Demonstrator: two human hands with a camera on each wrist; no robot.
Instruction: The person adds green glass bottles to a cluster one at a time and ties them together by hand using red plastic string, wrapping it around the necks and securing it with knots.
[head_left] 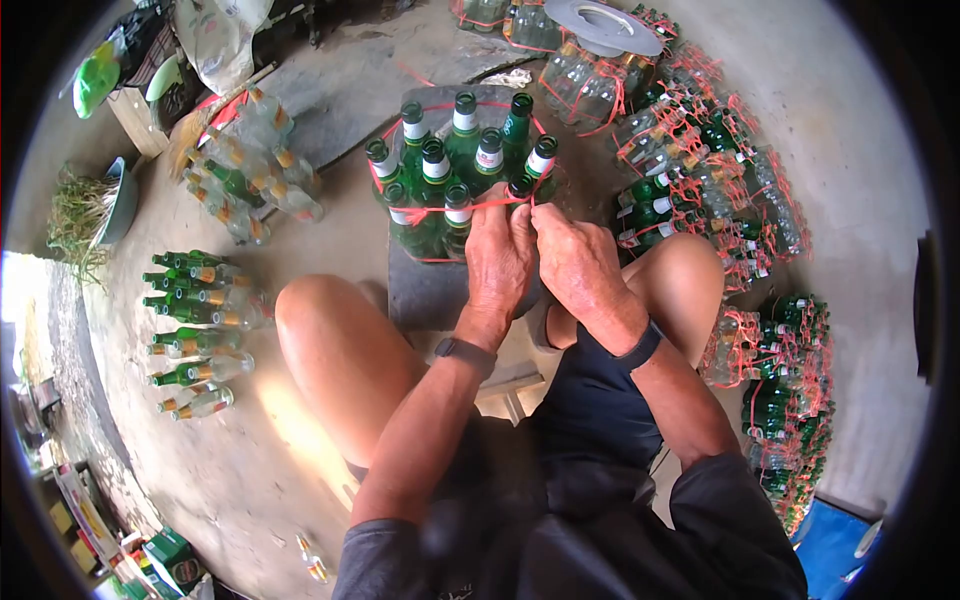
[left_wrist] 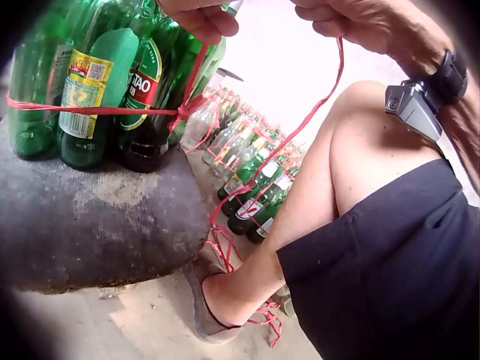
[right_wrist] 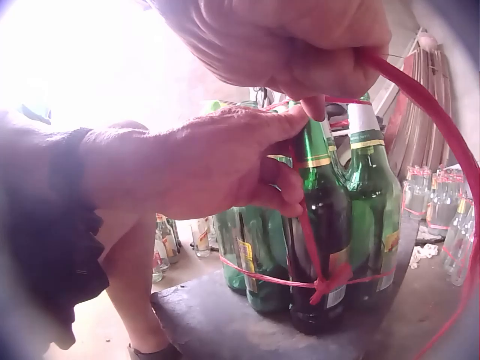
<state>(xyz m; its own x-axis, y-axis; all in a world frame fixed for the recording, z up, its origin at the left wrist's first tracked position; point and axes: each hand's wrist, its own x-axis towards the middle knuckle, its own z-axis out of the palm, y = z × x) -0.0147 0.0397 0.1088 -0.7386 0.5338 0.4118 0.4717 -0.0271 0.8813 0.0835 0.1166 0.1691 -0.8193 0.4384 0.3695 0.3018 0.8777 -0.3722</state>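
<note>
On a dark padded seat stands a bundle of green glass bottles. Red plastic twine circles their necks, and a lower loop knots at the base. My left hand is at the near right bottle's neck, its forefinger stretched toward it; the twine rising from the knot runs up into its curled fingers. Close beside it, my right hand pinches the twine. From that hand a loose length of twine trails down toward the floor.
Many bundled bottles line the wall at right, with a grey hat on one bundle. Loose bottles stand in groups on the floor at left. My bent knees flank the seat.
</note>
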